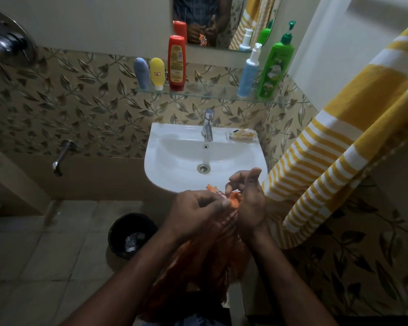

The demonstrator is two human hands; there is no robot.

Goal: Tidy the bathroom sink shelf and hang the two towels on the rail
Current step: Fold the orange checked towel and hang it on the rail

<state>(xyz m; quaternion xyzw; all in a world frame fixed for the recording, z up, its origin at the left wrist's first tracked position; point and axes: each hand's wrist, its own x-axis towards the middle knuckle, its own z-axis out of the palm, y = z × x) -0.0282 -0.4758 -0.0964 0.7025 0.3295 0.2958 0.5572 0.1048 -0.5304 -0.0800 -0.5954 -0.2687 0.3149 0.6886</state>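
Note:
An orange towel (198,262) hangs bunched below my hands, in front of the white sink (172,161). My left hand (198,208) grips its top edge with curled fingers. My right hand (247,201) holds the same edge from the right, fingers partly spread. A yellow-and-white striped towel (335,147) hangs at the right. On the glass shelf (210,92) stand a blue tube (141,72), a yellow tube (157,72), a red bottle (176,63), a light blue spray bottle (248,71) and a green pump bottle (275,67).
A tap (207,124) and a soap dish (242,135) sit on the sink's back rim. A black bin (132,234) stands on the tiled floor at the left. A mirror (207,20) hangs above the shelf. A wall spout (61,156) sticks out at the left.

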